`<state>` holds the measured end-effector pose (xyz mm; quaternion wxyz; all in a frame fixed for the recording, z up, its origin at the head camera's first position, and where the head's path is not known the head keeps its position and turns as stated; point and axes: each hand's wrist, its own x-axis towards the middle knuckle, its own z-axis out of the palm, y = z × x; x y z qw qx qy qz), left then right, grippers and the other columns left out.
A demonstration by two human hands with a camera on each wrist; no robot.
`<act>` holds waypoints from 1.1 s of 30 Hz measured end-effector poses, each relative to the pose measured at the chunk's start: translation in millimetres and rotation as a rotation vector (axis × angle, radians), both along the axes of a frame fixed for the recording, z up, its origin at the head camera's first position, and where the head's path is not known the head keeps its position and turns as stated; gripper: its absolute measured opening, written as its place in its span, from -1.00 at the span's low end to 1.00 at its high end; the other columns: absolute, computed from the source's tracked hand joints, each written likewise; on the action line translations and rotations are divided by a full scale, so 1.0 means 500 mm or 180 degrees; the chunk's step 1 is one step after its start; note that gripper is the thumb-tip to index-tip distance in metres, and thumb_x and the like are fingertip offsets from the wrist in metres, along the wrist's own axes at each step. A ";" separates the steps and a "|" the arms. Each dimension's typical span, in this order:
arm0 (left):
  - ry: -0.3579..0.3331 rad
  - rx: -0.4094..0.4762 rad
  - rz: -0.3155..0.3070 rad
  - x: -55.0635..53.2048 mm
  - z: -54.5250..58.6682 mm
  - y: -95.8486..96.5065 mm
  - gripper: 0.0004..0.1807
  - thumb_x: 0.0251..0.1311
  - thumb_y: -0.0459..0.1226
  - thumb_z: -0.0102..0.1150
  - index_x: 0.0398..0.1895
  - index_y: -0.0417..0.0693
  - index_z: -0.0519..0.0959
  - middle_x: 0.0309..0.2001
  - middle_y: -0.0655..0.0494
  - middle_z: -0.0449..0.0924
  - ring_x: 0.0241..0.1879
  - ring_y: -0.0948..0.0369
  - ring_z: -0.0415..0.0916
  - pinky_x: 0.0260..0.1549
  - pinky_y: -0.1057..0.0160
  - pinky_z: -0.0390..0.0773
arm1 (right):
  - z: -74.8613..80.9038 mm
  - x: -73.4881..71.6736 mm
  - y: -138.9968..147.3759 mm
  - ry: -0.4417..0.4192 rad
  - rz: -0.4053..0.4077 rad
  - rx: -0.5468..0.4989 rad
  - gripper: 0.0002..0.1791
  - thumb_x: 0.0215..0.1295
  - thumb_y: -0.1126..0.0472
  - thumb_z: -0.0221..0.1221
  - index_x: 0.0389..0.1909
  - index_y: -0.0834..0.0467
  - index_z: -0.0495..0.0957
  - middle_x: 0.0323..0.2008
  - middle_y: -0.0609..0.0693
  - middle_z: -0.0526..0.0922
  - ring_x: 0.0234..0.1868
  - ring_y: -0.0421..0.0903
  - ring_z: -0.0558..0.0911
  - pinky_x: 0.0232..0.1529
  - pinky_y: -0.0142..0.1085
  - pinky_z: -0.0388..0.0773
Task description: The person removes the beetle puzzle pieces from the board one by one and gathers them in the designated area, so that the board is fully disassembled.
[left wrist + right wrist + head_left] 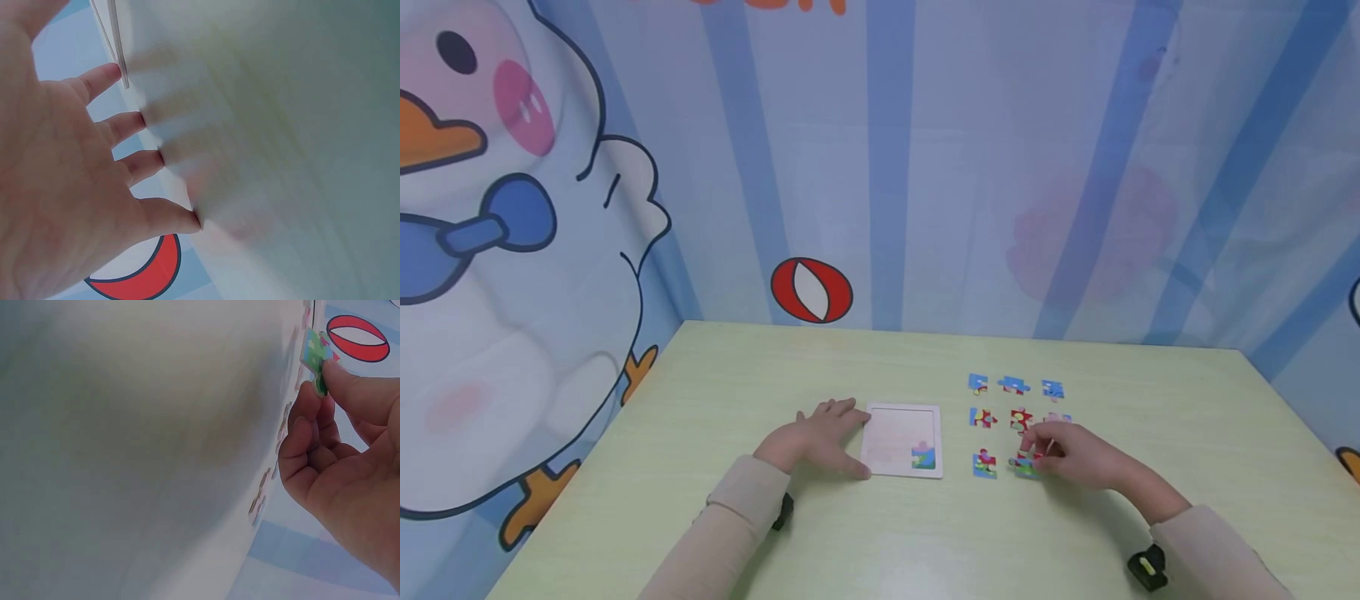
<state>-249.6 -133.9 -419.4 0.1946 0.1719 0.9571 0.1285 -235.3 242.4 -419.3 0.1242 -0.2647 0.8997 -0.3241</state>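
My right hand (1078, 454) pinches a green, blue and red jigsaw piece (1025, 467) between thumb and fingers. In the right wrist view that jigsaw piece (314, 353) is tilted up off the table. With fingers spread, my left hand (823, 437) rests on the table, thumb and forefinger at the left side of a white square puzzle tray (895, 442). One corner piece (923, 456) lies in the tray's lower right. Beside the right hand lie a red piece (1020, 419) and a partly covered piece (1057, 417).
Several loose pieces lie in rows right of the tray, among them a corner piece (985, 464), a yellow and red piece (982, 417) and blue-topped pieces (1014, 384) at the back. A printed cloth (955, 208) hangs behind the pale table (880, 542).
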 end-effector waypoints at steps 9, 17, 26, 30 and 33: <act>0.0003 0.0008 0.0007 -0.001 -0.002 -0.001 -0.10 0.03 0.15 0.30 0.45 0.12 0.21 0.52 -0.02 -0.04 0.50 -0.12 -0.18 0.26 -0.43 -0.09 | -0.017 -0.009 0.010 -0.0111 -0.0034 0.0019 -0.86 0.25 0.40 0.18 -0.21 0.15 0.52 -0.38 -0.07 0.43 -0.36 -0.17 0.39 -0.36 -0.36 0.38; -0.0003 0.0010 0.0013 0.000 0.000 -0.001 -0.09 0.03 0.15 0.30 0.45 0.12 0.21 0.52 -0.02 -0.04 0.49 -0.12 -0.18 0.27 -0.43 -0.09 | -0.020 -0.009 0.005 -0.0030 -0.0124 0.0149 -0.87 0.23 0.40 0.19 -0.26 0.14 0.53 -0.46 -0.09 0.39 -0.38 -0.16 0.35 -0.40 -0.37 0.31; 0.0009 0.0024 -0.0004 0.000 -0.002 -0.002 -0.10 0.03 0.15 0.29 0.45 0.13 0.21 0.52 -0.02 -0.05 0.50 -0.12 -0.18 0.27 -0.43 -0.09 | -0.024 -0.011 0.001 0.0088 -0.0136 0.0301 -0.87 0.23 0.40 0.21 -0.25 0.14 0.57 -0.45 -0.11 0.41 -0.37 -0.17 0.36 -0.38 -0.38 0.33; 0.0014 0.0026 -0.0007 0.000 -0.003 -0.002 -0.10 0.03 0.16 0.29 0.45 0.13 0.21 0.52 -0.01 -0.04 0.50 -0.11 -0.18 0.27 -0.43 -0.09 | -0.022 -0.010 0.001 0.0107 -0.0113 0.0304 -0.87 0.23 0.40 0.20 -0.23 0.15 0.57 -0.43 -0.12 0.43 -0.36 -0.18 0.37 -0.37 -0.38 0.36; 0.0015 0.0023 -0.0008 0.000 -0.003 -0.002 -0.10 0.03 0.16 0.29 0.45 0.13 0.21 0.52 -0.01 -0.04 0.50 -0.12 -0.18 0.27 -0.43 -0.09 | -0.022 -0.009 0.001 0.0124 -0.0072 0.0269 -0.87 0.24 0.40 0.20 -0.22 0.17 0.57 -0.41 -0.11 0.46 -0.36 -0.18 0.37 -0.37 -0.38 0.38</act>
